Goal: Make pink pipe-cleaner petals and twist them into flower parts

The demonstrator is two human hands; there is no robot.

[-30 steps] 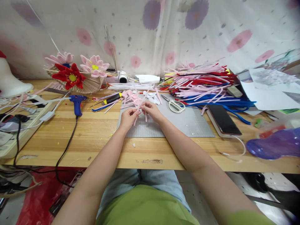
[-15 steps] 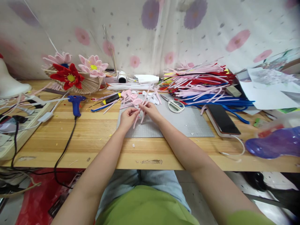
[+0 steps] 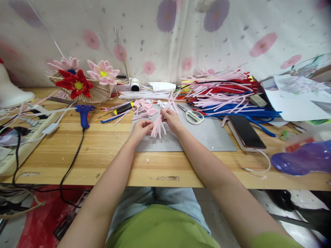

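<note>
A bunch of pink pipe cleaners (image 3: pixel 158 128) is held above the grey cutting mat (image 3: pixel 199 137), its lower ends fanned out downward. My right hand (image 3: pixel 170 119) is closed around the upper part of the bunch, and some pink ends stick up past the fingers. At the left edge of the fan, my left hand (image 3: pixel 141 130) has thumb and fingers pinched at the pipe cleaners. Just behind lie pink pipe-cleaner petals (image 3: pixel 144 108) and some white pieces (image 3: pixel 162 104). White-handled scissors (image 3: pixel 193 117) rest on the mat to the right.
A blue glue gun (image 3: pixel 84 115) with its cord stands left, near a power strip (image 3: pixel 26 144). Finished flowers (image 3: pixel 77 84) sit behind it. A big pile of pipe cleaners (image 3: pixel 222 91), a phone (image 3: pixel 247 132) and a purple plastic object (image 3: pixel 302 156) are at right.
My hands have moved apart slightly, the right one rightward. The pink pipe cleaners now hang in a spread fan between them, where before they were bunched and crossed at my fingertips.
</note>
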